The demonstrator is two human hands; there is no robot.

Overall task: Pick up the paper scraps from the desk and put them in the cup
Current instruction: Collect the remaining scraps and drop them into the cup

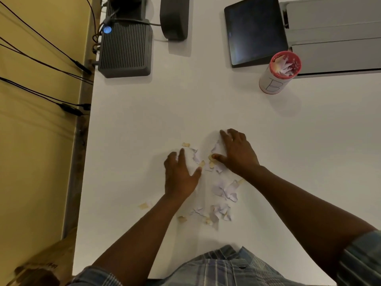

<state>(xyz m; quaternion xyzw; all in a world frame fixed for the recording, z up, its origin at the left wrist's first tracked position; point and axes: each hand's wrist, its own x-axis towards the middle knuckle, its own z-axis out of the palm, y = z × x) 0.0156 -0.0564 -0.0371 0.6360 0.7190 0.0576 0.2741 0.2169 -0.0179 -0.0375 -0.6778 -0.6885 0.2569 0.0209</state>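
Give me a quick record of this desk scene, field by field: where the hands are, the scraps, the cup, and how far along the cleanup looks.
left hand: left hand flat on the desk, fingers spread, beside the scraps
right hand: right hand flat, partly over the scraps
paper scraps: paper scraps white and tan, loose between and below both hands
cup: cup upright, red rim, far right, some scraps already inside
held: cannot tell if either hand grips anything
progress: partly done, many scraps left

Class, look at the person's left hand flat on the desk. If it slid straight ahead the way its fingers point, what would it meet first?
The left hand points up the desk, slightly right. Probably the small tan scrap just past its fingertips comes first; beyond that the white surface looks bare up to the dark stand, though direction is only approximate.
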